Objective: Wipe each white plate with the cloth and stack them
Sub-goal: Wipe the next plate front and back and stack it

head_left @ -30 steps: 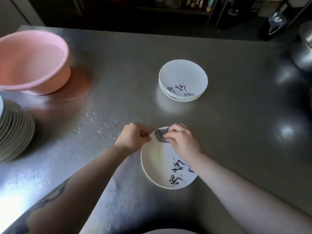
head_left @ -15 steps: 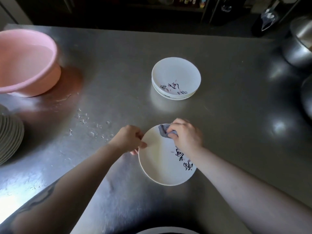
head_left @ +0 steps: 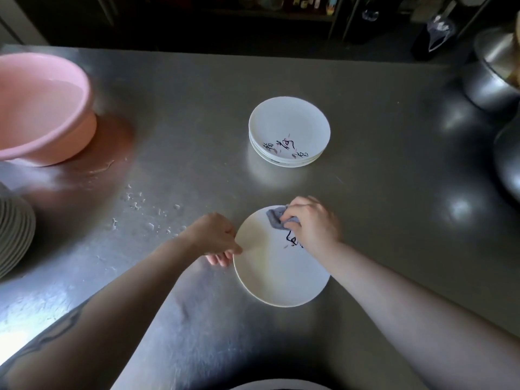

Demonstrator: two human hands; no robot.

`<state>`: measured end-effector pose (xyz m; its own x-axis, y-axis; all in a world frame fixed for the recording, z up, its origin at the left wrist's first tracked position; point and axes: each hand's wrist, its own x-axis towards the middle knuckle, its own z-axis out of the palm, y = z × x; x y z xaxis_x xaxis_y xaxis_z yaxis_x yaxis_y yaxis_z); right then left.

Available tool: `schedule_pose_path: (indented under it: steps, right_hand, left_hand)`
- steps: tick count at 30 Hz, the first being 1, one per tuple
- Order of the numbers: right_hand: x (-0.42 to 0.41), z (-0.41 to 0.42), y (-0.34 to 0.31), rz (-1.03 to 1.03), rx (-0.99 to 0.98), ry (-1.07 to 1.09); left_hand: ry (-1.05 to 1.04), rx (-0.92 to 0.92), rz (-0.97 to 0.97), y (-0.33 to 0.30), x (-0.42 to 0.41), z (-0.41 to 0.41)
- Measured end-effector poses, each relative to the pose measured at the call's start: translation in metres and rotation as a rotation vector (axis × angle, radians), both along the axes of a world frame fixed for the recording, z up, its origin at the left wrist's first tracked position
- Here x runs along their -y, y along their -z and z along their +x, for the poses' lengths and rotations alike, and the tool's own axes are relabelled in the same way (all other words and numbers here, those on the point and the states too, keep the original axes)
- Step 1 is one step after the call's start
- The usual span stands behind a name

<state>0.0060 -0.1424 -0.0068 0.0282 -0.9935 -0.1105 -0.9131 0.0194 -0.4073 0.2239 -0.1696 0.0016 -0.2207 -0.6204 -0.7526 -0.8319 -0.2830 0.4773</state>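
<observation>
Where the steel counter [head_left: 197, 108] meets the frame at nine o'clock, a tall pile of plates [head_left: 14, 235] shows only its edge; above it, near ten o'clock, stands a pink basin [head_left: 42, 108] holding water; water drops [head_left: 140, 204] lie scattered on the counter between the basin and the left hand [head_left: 213, 237]; that hand pinches the nine o'clock rim of the plate [head_left: 275, 274], thumb on top and fingers curled underneath; the right hand [head_left: 312, 223] has its fingers curled around a grey cloth [head_left: 277, 219], pressing it on the plate near twelve o'clock; beyond, at twelve o'clock from this plate, sits a short stack of plates [head_left: 289, 130]; metal pots [head_left: 495, 77] stand at two o'clock.
</observation>
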Motion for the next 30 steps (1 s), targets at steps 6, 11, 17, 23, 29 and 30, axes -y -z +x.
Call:
schedule_pose_path:
  steps: [6,11,17,23,29,30]
  right_hand:
    - [0.005,0.021,-0.001,0.057,0.038,-0.083]
    - [0.001,0.002,0.000,0.028,0.000,-0.015]
    - [0.004,0.023,0.005,0.045,0.018,-0.048]
    - [-0.001,0.010,0.005,-0.024,0.004,0.041]
    - [0.005,0.024,0.003,0.013,0.030,-0.004]
    - [0.004,0.026,0.004,0.013,0.039,-0.007]
  left_hand:
    - [-0.079,0.039,-0.397,0.007,0.009,-0.018]
    - [-0.100,-0.048,-0.008,0.014,-0.004,0.001]
    - [-0.121,0.001,-0.376,0.007,0.007,-0.015]
    - [-0.050,-0.013,0.082,0.003,-0.002,-0.007]
    - [-0.075,0.076,-0.365,0.001,0.009,-0.020]
    - [-0.098,0.069,-0.381,0.001,0.009,-0.020]
